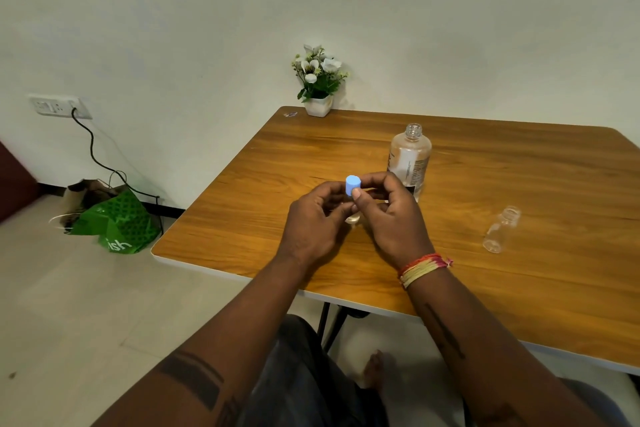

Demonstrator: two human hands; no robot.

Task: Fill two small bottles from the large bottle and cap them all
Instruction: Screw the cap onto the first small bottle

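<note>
Both hands together over the wooden table (519, 281): right hand (391, 218) pinches the blue cap (352, 185), left hand (313, 222) grips a mostly hidden small bottle (353, 218); large bottle (409, 158) uncapped just behind, second small bottle (500, 229) off right

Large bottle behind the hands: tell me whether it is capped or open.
Open. The large bottle stands upright on the table with its threaded neck bare, no cap on it.
</note>
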